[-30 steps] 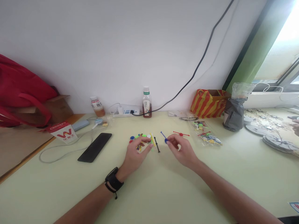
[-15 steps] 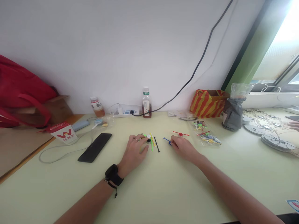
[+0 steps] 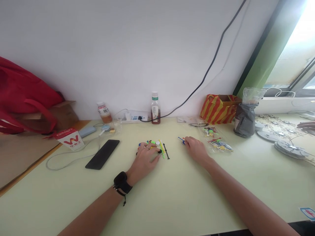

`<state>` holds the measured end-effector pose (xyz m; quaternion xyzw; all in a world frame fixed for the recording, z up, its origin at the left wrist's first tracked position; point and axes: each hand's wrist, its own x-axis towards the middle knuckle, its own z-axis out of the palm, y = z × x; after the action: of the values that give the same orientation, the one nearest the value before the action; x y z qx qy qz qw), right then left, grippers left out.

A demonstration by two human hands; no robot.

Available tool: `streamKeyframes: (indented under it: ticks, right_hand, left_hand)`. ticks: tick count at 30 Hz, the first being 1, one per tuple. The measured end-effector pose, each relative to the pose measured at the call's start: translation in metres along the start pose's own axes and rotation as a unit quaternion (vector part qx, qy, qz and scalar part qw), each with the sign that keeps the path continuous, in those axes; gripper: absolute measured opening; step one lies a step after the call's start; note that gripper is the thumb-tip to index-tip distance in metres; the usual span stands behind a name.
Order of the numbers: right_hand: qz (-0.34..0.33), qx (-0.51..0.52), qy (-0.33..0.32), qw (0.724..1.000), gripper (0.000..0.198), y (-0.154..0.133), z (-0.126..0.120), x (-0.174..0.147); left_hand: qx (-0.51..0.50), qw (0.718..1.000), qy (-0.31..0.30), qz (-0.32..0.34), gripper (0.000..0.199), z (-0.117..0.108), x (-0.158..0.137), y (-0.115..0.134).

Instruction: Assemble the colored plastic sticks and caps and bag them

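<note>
My left hand [image 3: 145, 162] rests palm down over a loose heap of small coloured plastic pieces [image 3: 153, 142], its fingers curved and apart. A round black piece [image 3: 159, 151] lies at the index fingertip, with the thumb just below it. Right of these fingers are thin yellow and green sticks [image 3: 161, 148] and a black double-ended arrow [image 3: 166, 151]. My right hand [image 3: 197, 149] is closed in a pinch on a blue arrow [image 3: 181, 139]. A bit of a red arrow [image 3: 183, 138] shows at the same fingertips; the rest is hidden by the hand.
Clear bags of coloured pieces [image 3: 219, 144] lie right of my right hand. A phone [image 3: 102, 154] lies to the left. Behind stand a tea bottle [image 3: 155, 109], a power strip [image 3: 135, 117] and a striped bag [image 3: 219, 109]. Another person's hand [image 3: 306, 126] shows far right.
My right hand has moved up to where the red arrow lay, keeping the blue arrow; the red one is now mostly covered. My left hand has shifted slightly right over the pieces.
</note>
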<state>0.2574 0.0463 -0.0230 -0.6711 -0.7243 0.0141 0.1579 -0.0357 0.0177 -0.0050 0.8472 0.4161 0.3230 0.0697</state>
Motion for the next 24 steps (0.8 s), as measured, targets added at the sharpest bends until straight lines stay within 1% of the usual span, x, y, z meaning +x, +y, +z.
streamKeyframes:
  ticks: [7, 13, 16, 20, 24]
  right_hand:
    - [0.001, -0.005, -0.001, 1.000, 0.015, 0.001, 0.003, 0.000]
    - [0.009, -0.005, -0.002, 1.000, 0.016, 0.003, 0.004, 0.001]
    - [0.032, -0.010, 0.000, 0.999, 0.015, 0.013, 0.000, 0.002]
    - [0.083, -0.020, 0.011, 0.996, 0.015, 0.032, -0.008, 0.003]
    - [0.098, -0.018, 0.016, 0.995, 0.014, 0.042, -0.011, 0.004]
  left_hand:
    - [0.008, 1.000, -0.025, -0.008, 0.028, -0.003, -0.001, 0.004]
    - [0.005, 0.999, -0.034, -0.005, 0.018, -0.005, 0.000, 0.006]
    - [-0.005, 0.999, -0.031, 0.000, 0.016, -0.005, 0.000, 0.007]
    - [-0.009, 0.999, -0.039, 0.003, 0.015, -0.003, 0.001, 0.008]
    - [-0.020, 0.999, -0.045, 0.005, 0.015, -0.003, 0.001, 0.008]
